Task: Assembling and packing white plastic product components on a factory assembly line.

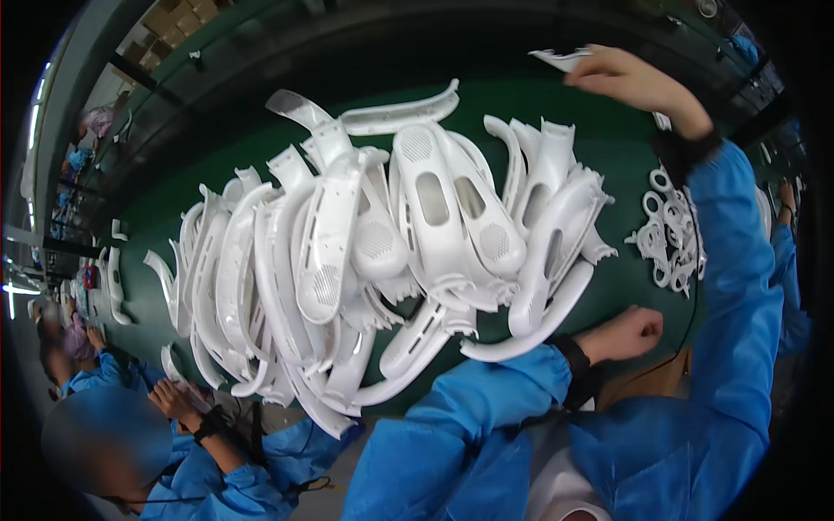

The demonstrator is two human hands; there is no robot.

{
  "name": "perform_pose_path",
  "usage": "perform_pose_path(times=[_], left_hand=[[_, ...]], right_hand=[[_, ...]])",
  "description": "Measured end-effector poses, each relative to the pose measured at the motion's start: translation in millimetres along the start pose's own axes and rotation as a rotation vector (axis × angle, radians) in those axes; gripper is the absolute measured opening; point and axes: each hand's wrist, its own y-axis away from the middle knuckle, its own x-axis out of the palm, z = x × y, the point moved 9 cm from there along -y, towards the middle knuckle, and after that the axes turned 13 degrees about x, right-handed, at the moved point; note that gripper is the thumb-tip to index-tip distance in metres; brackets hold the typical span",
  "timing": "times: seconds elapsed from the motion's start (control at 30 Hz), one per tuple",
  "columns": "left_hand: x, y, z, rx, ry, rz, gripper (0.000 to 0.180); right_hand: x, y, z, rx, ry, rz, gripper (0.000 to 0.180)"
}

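While the wearer works at a green table point(556, 104), the scene reads as follows, left to right.

Co-worker: a person in a blue coat at lower left, hand point(172, 401) on a white part at the table's edge.
Main heap: curved white plastic shells point(382, 252), overlapped loosely across the table's middle, apparently stacked within reach of both people.
Left hand point(627, 333): fingers curled together into a fist, just beside the heap's near edge; nothing visibly held.
Small parts: a pile of white ring-shaped pieces point(669, 239), set apart from the shells, apparently sorted.
Right hand point(630, 80): raised over the far side, fingers pinched on a flat white piece point(560, 59).
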Motion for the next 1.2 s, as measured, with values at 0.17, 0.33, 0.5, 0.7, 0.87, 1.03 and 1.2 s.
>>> perform_pose_path(times=[0.17,0.33,0.5,0.7,0.87,1.03,1.2], left_hand=[[-1.8,-0.5,-1.9,0.062,-0.086,-0.043,0.006],[10.9,0.3,5.0,0.012,0.05,-0.017,0.008],[7.6,1.4,15.6,-0.058,0.215,-0.005,0.01],[-7.2,0.5,21.8,-0.067,0.359,-0.2,0.047],[-8.9,-3.7,-9.0,0.112,0.37,-0.337,0.077],[-49.6,2.8,-40.0,0.083,0.313,-0.736,0.034],[-33.3,-22.2,-70.8,-0.019,-0.1,-0.514,0.027]], right_hand=[[77.0,-108.6,67.6,-0.103,0.455,0.077,0.051],[110.9,-145.9,61.5,-0.09,0.524,0.292,0.043],[29.0,-136.6,22.2,0.066,0.238,0.073,0.043],[-54.7,77.4,-32.1,0.122,0.074,-0.33,0.026],[13.3,283.6,-46.0,0.524,-0.218,-0.692,0.013],[94.1,344.1,-1.5,0.597,-0.212,-0.478,0.013],[127.1,409.6,-38.6,0.67,-0.798,-0.483,0.071]])
